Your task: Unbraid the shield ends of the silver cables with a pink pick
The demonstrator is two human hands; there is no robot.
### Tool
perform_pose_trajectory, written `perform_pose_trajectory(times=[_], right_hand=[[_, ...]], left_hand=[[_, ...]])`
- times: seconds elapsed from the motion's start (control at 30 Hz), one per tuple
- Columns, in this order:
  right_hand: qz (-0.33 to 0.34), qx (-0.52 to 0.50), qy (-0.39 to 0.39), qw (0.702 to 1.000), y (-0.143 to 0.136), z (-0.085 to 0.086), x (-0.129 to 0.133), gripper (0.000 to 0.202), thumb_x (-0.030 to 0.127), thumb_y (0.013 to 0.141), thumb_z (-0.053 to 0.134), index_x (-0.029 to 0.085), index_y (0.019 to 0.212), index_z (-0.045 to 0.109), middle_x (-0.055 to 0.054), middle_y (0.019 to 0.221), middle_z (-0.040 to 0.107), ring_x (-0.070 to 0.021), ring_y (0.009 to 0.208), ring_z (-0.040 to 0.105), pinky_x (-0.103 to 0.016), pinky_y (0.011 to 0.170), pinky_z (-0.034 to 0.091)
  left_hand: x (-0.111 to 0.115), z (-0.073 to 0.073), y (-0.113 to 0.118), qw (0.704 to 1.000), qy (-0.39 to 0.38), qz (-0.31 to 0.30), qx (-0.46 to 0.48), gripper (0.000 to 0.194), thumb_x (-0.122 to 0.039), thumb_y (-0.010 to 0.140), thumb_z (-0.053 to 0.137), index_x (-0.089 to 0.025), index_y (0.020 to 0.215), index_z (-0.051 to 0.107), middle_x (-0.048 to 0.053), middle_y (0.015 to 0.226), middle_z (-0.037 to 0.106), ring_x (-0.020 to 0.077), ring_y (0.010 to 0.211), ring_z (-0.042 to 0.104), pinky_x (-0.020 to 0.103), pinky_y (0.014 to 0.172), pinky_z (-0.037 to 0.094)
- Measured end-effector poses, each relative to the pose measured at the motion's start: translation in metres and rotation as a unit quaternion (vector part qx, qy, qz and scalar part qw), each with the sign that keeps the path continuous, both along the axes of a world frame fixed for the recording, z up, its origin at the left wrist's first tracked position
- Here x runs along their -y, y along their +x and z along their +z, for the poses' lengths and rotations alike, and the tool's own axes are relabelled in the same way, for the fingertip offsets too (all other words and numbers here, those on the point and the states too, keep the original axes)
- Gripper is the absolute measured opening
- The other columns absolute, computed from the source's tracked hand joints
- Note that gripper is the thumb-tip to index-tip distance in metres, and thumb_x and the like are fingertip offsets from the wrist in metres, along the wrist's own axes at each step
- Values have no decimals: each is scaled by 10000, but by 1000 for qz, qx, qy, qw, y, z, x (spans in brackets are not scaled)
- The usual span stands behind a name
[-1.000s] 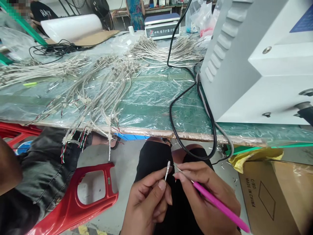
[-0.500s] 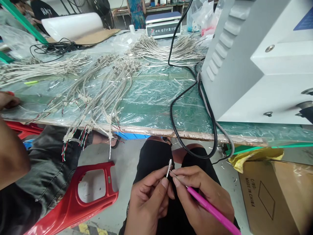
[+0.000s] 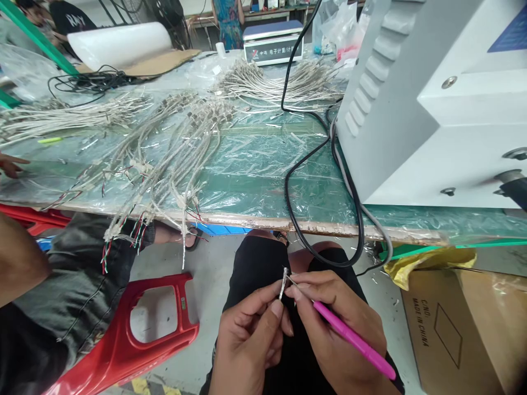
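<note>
Above my lap, my left hand (image 3: 256, 329) pinches a short cable end (image 3: 283, 284) between thumb and forefinger. Silvery braid shows on the cable where it sticks up past my fingertips. My right hand (image 3: 340, 323) is closed round a tool with a pink handle (image 3: 354, 340) and a thin metal point, like a pick or hook needle. That point is right beside the top of the braid; whether it touches I cannot tell. The rest of the held cable is hidden by my hand.
Bundles of pale cables (image 3: 197, 120) lie on the film-covered table (image 3: 255, 186), some wire ends hanging over its edge. A grey-white machine (image 3: 395, 120) with black cords stands right. A co-worker's hand (image 3: 12, 164), a red stool (image 3: 189, 323), and a carton (image 3: 448, 329) flank me.
The pink-handled tool has shifted slightly up and left with my right hand, its tip now nearer the braid's top. My left hand stays almost still. The co-worker's hand at left has changed pose.
</note>
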State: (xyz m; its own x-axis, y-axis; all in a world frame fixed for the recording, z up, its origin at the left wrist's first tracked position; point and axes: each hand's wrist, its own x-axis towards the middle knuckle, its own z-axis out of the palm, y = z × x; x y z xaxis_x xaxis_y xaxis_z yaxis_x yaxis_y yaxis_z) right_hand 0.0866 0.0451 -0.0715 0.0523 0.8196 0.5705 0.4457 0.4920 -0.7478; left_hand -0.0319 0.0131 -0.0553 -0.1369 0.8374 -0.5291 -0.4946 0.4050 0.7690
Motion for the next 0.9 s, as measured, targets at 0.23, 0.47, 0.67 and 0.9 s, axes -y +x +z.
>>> perform_pose_trajectory(times=[0.23,0.47,0.67,0.9], right_hand=[[-41,13,-14,999,2,-5,-14,132,82,851,661,210,818,664,-7,787,754,-134,719,755,-200,675,633],[0,2,3,1000,7,3,0,148,55,830,686,200,823,658,-9,799,762,-116,727,747,-182,661,599],[9,2,-9,1000,0,-2,20,172,31,835,682,197,847,641,-19,827,772,-123,765,753,-189,691,607],[33,26,8,999,2,-1,12,168,16,823,693,174,837,639,-20,815,761,-96,743,752,-133,696,597]], left_hand=[[1,0,2,1000,8,25,-11,259,-328,725,850,-186,941,835,3,558,590,12,426,275,167,419,162],[2,-1,3,999,12,30,13,270,-349,723,862,-206,949,828,0,572,607,0,412,258,162,417,152],[2,-3,3,999,-7,38,26,277,-347,702,880,-191,926,828,-31,547,543,0,422,274,155,425,161],[3,-2,6,999,-11,47,6,336,-372,688,885,-170,949,822,-43,529,509,8,430,282,161,431,167]])
